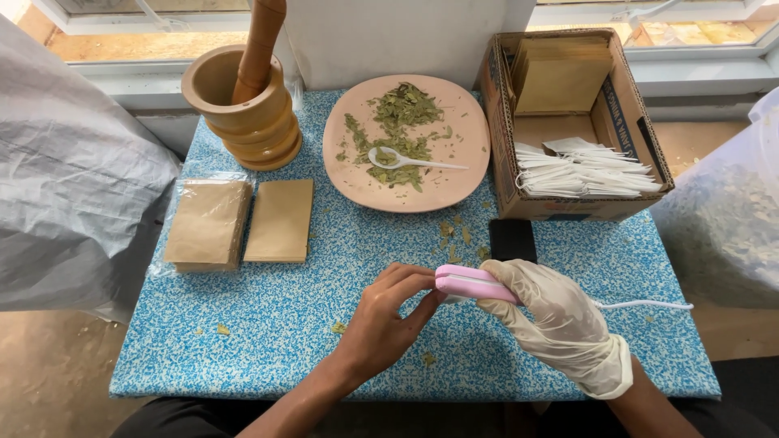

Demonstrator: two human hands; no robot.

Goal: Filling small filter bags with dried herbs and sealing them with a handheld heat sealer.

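At table ctr: both hands (389, 312) on pink sealer (475, 284)

Two tan pouch stacks (239, 223) lie left; a cardboard box (499, 122) stands right.

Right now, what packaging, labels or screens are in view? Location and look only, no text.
Cardboard box: back right of table, open, brown, dark print on its flaps; holds tan pouches and white sachets.
Wrapped pouch pack: left, tan stack in clear film.
Loose pouch stack: right beside it, tan, flat, rectangular.
Black slab: in front of the box; possibly a phone, no lit screen.
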